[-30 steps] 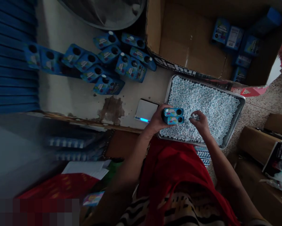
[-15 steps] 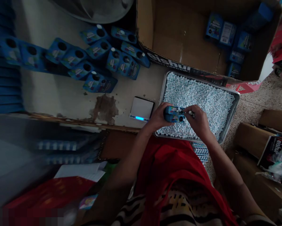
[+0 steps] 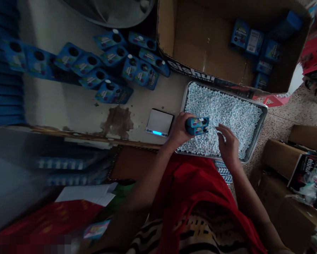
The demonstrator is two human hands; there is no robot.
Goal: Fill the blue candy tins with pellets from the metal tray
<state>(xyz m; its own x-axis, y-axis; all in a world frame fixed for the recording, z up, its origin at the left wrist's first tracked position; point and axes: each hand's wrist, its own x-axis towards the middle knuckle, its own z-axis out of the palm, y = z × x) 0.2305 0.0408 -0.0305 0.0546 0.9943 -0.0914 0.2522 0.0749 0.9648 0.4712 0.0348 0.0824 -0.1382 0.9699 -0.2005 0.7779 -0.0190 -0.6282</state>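
Observation:
Two small blue candy boxes (image 3: 197, 126), side by side with round holes in their tops, are gripped by my left hand (image 3: 181, 127) over the left part of a metal tray (image 3: 259, 127). Pale blue and white candies (image 3: 227, 106) fill the tray in a thick layer. To the right of the boxes, my right hand (image 3: 228, 143) hovers above the candies with its fingers apart, and I see nothing in it. A small scale (image 3: 160, 121) with a lit blue display sits just left of the tray.
Several blue boxes with holes (image 3: 108, 91) stand on the worn table (image 3: 145, 95) at the left. A cardboard carton (image 3: 192, 42) behind the tray contains several more blue boxes (image 3: 253, 40). A large metal bowl (image 3: 116, 16) is at the back. Brown cartons (image 3: 277, 157) lie at the right.
My right hand has drawn away from the two boxes to the right and opened. The white candies it held are gone from its fingers. My left hand keeps its hold.

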